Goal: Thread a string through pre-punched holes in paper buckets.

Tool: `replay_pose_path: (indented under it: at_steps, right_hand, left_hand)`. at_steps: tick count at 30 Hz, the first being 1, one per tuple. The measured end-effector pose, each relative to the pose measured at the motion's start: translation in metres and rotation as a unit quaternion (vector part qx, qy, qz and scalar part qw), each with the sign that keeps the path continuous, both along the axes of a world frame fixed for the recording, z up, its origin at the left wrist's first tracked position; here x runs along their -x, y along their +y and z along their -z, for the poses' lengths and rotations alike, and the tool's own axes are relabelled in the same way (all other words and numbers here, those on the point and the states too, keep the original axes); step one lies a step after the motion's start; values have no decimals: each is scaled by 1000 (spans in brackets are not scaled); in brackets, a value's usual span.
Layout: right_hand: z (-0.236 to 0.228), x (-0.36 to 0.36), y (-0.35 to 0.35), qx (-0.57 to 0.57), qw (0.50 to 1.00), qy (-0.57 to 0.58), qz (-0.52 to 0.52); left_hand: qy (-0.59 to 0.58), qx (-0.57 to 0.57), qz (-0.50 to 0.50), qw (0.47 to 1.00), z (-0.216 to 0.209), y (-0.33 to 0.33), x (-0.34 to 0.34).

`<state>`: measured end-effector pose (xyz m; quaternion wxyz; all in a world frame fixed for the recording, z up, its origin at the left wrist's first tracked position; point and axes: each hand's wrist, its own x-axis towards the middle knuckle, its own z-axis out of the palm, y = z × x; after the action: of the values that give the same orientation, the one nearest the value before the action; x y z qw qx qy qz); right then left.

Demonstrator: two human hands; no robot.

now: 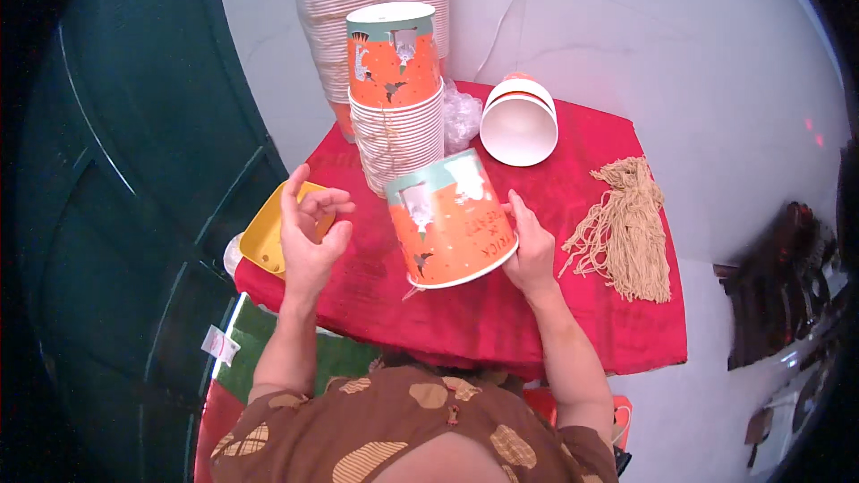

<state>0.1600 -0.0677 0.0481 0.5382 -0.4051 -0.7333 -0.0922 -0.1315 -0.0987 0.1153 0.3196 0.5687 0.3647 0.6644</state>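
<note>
brown shirt (385, 420) closest, the right hand (531, 250) holds the orange tub (456, 228), best kept steady so the wide-spread left hand (309, 250) can reach the loose string (412, 290).

Orange bucket (452, 224) in right hand (532, 246)
</note>
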Motion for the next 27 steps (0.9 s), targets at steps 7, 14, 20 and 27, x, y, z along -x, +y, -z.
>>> replay_pose_path:
  at_steps: [7,14,20,27]
  right_hand:
    - [10,4,9,46,997,-57,-3]
    - [18,4,11,188,980,66,0]
    - [34,-3,25,372,906,197,-50]
    - [28,-4,23,415,871,247,-95]
  left_hand:
    - [133,79,-1,988,19,15,-19]
    - [206,76,29,975,39,23,-22]
    - [161,60,68,983,49,23,-28]
    - [100,69,95,988,44,24,-29]
